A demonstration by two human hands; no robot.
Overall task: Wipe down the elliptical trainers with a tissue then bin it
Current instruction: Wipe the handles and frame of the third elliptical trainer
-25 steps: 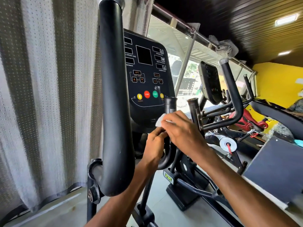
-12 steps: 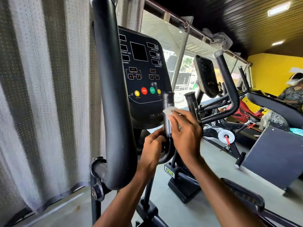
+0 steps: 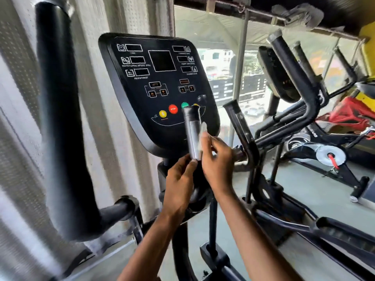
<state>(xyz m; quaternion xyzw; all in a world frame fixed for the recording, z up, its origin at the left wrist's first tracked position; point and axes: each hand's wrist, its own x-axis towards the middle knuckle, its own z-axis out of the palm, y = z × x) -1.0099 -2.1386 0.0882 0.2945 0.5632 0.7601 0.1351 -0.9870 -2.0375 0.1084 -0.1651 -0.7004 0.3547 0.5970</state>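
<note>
Right now I have the left hand (image 3: 178, 185) curled round the foot of the short handle (image 3: 192, 134), just under its silver plate. I judge that steadies the bar so the wipe does not push it about. The right hand (image 3: 218, 159) pinches the tissue (image 3: 203, 133) between thumb and fingers and presses it to the right flank of that handle, about halfway up. The tissue is folded small, which I take to be for reaching round the narrow tube. It sits in front of the lower edge of the console (image 3: 160, 88).

By count there are two hands at work, one tissue and one handle under it. A second short handle (image 3: 239, 122) stands bare just to the right, tilted away. One thick swing arm (image 3: 58, 118) rises on the left, close to the curtain (image 3: 18, 102). The console shows four coloured buttons, the last half hidden behind the handle top. Further right I see a second trainer with its own console (image 3: 278, 74), so two machines. A red bike (image 3: 349, 114) stands beyond it, blurred. No bin is in view, so I take the binning to be some way off, and the wiping is far from finished.
</note>
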